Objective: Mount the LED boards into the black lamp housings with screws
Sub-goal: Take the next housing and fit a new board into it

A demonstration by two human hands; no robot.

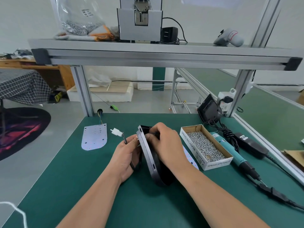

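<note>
While on edge, green mat (82, 186).

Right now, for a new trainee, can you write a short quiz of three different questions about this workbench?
1. True or false: the black lamp housing lies flat on the green mat.
2. Which hand holds the black cable with the white connector? A) left hand B) right hand C) neither
3. Fill in: the cardboard box of screws lies between the housing and the teal ______.

Key: 1. False, both hands hold it up on its edge. 2. A. 3. Screwdriver.
</note>
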